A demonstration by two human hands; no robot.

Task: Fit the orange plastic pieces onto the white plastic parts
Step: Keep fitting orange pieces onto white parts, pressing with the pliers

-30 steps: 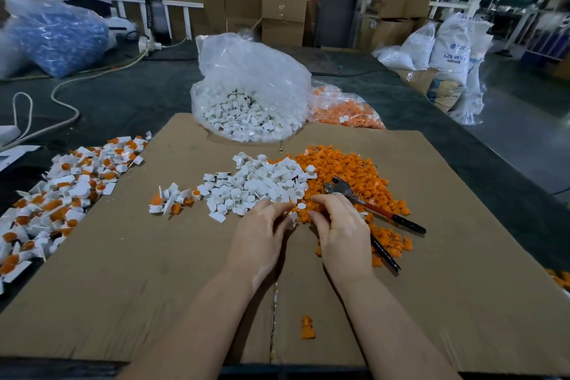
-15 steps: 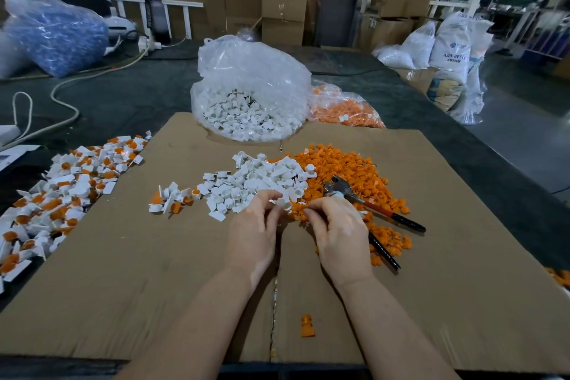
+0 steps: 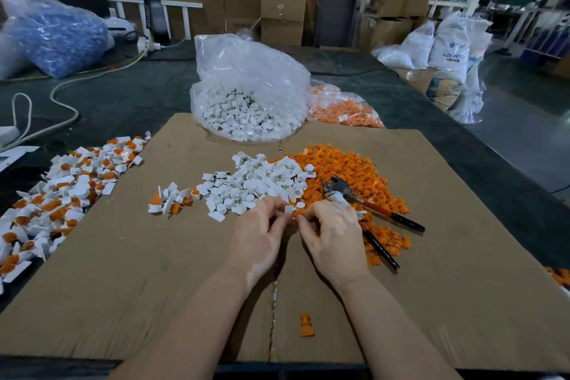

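Note:
A heap of loose white parts (image 3: 259,185) lies mid-cardboard, touching a heap of orange pieces (image 3: 345,170) on its right. My left hand (image 3: 257,237) pinches a small white part (image 3: 289,209) at its fingertips. My right hand (image 3: 331,237) pinches an orange piece (image 3: 296,213) right against that white part, and white parts also show by its outer fingers. Both hands meet just in front of the heaps. A pile of white parts with orange pieces fitted (image 3: 55,194) spreads along the left edge.
Pliers (image 3: 370,210) with red-and-black handles lie on the orange heap beside my right hand. A clear bag of white parts (image 3: 249,92) and a bag of orange pieces (image 3: 342,108) stand behind. One orange piece (image 3: 306,325) lies near the cardboard (image 3: 154,271) front edge.
Both hands have lifted slightly off the heap edge and drawn together, now bringing a white part and an orange piece against each other at the fingertips.

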